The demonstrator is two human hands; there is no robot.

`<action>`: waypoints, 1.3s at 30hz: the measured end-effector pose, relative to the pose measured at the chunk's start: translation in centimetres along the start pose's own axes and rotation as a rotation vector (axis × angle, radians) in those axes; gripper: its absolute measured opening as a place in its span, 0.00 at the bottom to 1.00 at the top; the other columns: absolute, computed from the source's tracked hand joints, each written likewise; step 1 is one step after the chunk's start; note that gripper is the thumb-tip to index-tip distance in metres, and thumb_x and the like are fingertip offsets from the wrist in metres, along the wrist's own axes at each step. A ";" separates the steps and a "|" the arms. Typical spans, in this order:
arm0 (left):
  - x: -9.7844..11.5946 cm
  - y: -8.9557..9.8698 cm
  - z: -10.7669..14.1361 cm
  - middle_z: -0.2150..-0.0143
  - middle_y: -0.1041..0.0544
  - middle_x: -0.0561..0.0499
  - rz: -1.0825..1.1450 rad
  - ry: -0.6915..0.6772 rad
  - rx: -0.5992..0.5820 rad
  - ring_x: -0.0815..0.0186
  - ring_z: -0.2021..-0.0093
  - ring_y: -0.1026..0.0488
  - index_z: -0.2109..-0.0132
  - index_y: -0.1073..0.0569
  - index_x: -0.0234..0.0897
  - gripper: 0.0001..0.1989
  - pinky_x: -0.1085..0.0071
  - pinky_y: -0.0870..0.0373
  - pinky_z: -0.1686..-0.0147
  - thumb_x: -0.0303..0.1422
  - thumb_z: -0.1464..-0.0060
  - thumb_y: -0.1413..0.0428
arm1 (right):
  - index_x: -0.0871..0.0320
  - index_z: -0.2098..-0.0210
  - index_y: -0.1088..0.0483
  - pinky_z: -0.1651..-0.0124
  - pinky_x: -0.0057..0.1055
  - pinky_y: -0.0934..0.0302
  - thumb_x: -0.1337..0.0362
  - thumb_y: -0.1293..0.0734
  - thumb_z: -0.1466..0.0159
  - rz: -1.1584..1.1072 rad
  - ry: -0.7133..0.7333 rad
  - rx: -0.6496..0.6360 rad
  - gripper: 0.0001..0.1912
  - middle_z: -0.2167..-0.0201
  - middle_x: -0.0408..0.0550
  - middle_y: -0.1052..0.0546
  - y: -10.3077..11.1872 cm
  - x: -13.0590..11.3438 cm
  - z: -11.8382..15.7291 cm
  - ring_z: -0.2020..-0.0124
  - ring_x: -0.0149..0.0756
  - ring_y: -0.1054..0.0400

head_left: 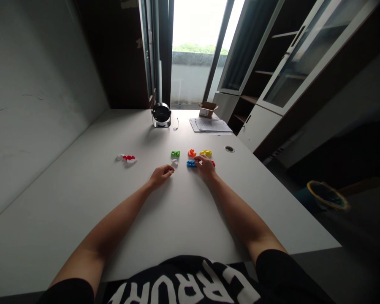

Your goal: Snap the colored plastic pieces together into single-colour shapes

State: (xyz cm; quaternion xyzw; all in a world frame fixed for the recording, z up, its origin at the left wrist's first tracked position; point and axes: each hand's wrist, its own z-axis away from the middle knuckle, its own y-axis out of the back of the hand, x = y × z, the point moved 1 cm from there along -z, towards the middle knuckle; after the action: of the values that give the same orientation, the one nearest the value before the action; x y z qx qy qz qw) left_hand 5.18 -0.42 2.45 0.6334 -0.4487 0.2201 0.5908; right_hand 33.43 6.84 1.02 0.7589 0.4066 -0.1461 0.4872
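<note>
My left hand [162, 175] rests on the white table with its fingers curled together, just in front of a small white piece [175, 163]. Whether anything is between those fingertips is hidden. My right hand [205, 165] is closed above a blue plastic piece [191, 164], its fingertips near an orange piece [192, 153]. What it may pinch is too small to see. Partly covered by that hand, a red piece [213, 163] shows at its right side. A yellow piece [206, 153] lies behind the hand, and a green piece [175, 153] lies further left.
Red and white pieces [128, 158] lie in a group on the left of the table [91, 190]. At the back stand a round black-and-silver device [161, 115] and a small cardboard box [208, 109] beside papers [211, 125]. A cable hole [229, 149] is on the right.
</note>
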 end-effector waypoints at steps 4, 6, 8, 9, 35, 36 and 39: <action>0.0 0.0 0.1 0.66 0.21 0.51 -0.003 -0.004 -0.002 0.66 0.67 0.29 0.58 0.21 0.38 0.11 0.72 0.34 0.65 0.36 0.42 0.46 | 0.51 0.60 0.23 0.49 0.41 0.36 0.63 0.34 0.36 0.010 0.005 -0.002 0.08 0.60 0.48 0.22 0.0 0.0 0.0 0.57 0.42 0.30; 0.0 0.0 0.1 0.65 0.21 0.51 -0.002 0.001 0.002 0.66 0.67 0.29 0.58 0.21 0.38 0.11 0.72 0.34 0.65 0.36 0.42 0.46 | 0.51 0.59 0.23 0.49 0.42 0.36 0.62 0.34 0.36 0.018 0.005 -0.004 0.08 0.59 0.48 0.22 0.0 -0.1 0.0 0.57 0.43 0.30; 0.0 -0.1 0.1 0.66 0.21 0.51 -0.002 0.005 0.007 0.66 0.67 0.29 0.59 0.21 0.38 0.11 0.72 0.34 0.65 0.36 0.42 0.46 | 0.51 0.59 0.23 0.49 0.42 0.36 0.61 0.34 0.36 0.025 0.000 -0.005 0.08 0.59 0.48 0.22 0.0 -0.1 0.0 0.56 0.43 0.30; 0.1 -0.1 0.1 0.66 0.22 0.51 -0.003 0.004 0.008 0.66 0.67 0.29 0.59 0.21 0.38 0.11 0.72 0.35 0.66 0.36 0.42 0.46 | 0.51 0.59 0.23 0.49 0.42 0.36 0.61 0.34 0.36 0.027 -0.003 -0.002 0.08 0.59 0.48 0.22 0.0 -0.1 0.0 0.56 0.44 0.30; 0.0 0.0 0.0 0.65 0.21 0.51 -0.004 -0.002 0.001 0.66 0.67 0.28 0.58 0.20 0.38 0.12 0.72 0.34 0.65 0.37 0.42 0.46 | 0.49 0.48 0.23 0.40 0.52 0.38 0.62 0.31 0.34 0.294 0.167 -0.103 0.14 0.47 0.53 0.26 -1.0 -2.9 0.9 0.44 0.52 0.35; -0.2 0.0 0.0 0.65 0.20 0.51 -0.005 0.000 0.008 0.65 0.66 0.28 0.58 0.20 0.38 0.12 0.72 0.34 0.65 0.37 0.42 0.46 | 0.49 0.48 0.23 0.40 0.52 0.38 0.61 0.32 0.34 0.294 0.167 -0.100 0.15 0.47 0.53 0.26 -1.0 -3.1 0.9 0.44 0.53 0.35; -0.9 1.0 -0.4 0.61 0.20 0.49 -0.035 0.008 0.067 0.64 0.64 0.27 0.57 0.21 0.38 0.11 0.70 0.32 0.62 0.36 0.41 0.46 | 0.49 0.48 0.24 0.39 0.52 0.39 0.61 0.33 0.32 0.268 0.168 -0.082 0.14 0.47 0.53 0.27 -0.7 -3.6 1.0 0.44 0.52 0.35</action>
State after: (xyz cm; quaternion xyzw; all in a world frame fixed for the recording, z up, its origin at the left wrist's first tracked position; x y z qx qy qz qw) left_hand 4.02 0.39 2.30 0.6598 -0.4274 0.2273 0.5748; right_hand 30.80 4.43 2.36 0.7955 0.3465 0.0009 0.4972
